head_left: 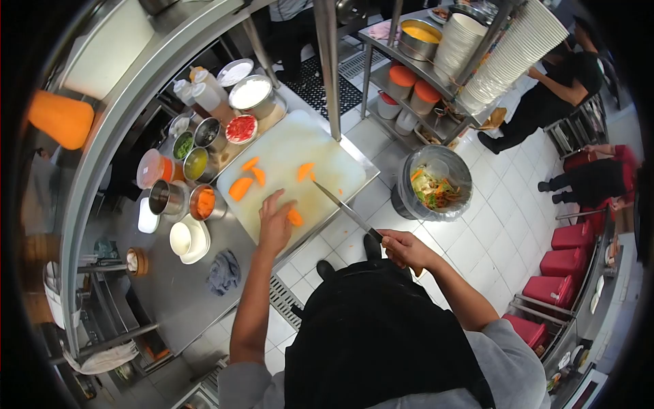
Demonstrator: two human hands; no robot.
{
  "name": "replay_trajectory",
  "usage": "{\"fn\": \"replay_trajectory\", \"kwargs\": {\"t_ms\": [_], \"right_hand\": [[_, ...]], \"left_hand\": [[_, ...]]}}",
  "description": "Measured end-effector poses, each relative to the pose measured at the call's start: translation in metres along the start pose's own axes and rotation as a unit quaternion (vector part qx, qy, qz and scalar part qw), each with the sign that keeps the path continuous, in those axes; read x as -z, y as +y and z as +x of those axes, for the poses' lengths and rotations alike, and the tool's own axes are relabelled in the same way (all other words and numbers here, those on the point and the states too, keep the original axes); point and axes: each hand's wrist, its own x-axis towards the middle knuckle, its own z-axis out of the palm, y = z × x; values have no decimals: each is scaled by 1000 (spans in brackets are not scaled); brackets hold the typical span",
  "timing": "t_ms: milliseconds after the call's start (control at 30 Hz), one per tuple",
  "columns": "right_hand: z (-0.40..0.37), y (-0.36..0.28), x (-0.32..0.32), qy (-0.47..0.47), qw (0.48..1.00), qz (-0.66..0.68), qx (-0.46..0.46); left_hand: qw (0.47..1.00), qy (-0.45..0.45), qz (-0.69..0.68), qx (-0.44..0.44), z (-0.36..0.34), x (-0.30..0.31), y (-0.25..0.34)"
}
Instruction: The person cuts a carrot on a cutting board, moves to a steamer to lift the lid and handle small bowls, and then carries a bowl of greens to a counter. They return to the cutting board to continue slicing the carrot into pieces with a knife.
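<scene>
My left hand (274, 223) rests on the white cutting board (293, 146), fingers curled over an orange carrot piece (295, 217) at the board's near edge. My right hand (402, 247) grips the handle of a long knife (344, 208), whose blade points up and left toward the board. More carrot pieces (248, 176) lie on the board's left part. Another carrot chunk (305, 171) sits near its middle.
Several metal bowls of chopped vegetables (204, 146) and a bowl of carrot (204, 202) line the steel counter left of the board. A lined bin of scraps (436, 184) stands on the tiled floor at right. Stacked white cups (507, 51) and shelves are behind; people sit at red stools.
</scene>
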Motion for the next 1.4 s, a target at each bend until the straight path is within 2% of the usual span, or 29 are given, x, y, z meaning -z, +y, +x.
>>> {"fn": "replay_trajectory", "kwargs": {"t_ms": [33, 67, 100, 133, 233, 267, 400, 467, 667, 933, 1400], "right_hand": [[3, -1, -3, -4, 1000, -26, 8], [6, -2, -7, -8, 1000, -26, 8], [7, -6, -13, 26, 988, -142, 51], [8, -7, -18, 60, 960, -257, 93], [9, -8, -30, 78, 937, -317, 121], [10, -11, -31, 68, 937, -330, 95], [14, 3, -33, 79, 926, -351, 111], [15, 12, -36, 95, 904, -364, 204], [21, 11, -50, 85, 880, -422, 199], [17, 0, -55, 59, 881, -429, 193], [11, -5, -62, 67, 873, -448, 179]], "left_hand": [[994, 54, -34, 84, -4, -1, 5], [994, 54, -31, 87, -7, -5, 12], [968, 88, -94, 215, -9, -14, 22], [920, 121, -156, 338, -11, -22, 32], [926, 102, -81, 355, -8, -39, 46], [924, 103, -83, 359, -9, -43, 44], [942, 161, -92, 281, -17, -58, 32], [949, 171, -102, 246, -24, -57, 30], [938, 183, -154, 250, -24, -51, 34], [925, 181, -192, 273, -23, -51, 32], [923, 197, -182, 277, -21, -49, 34]]}}
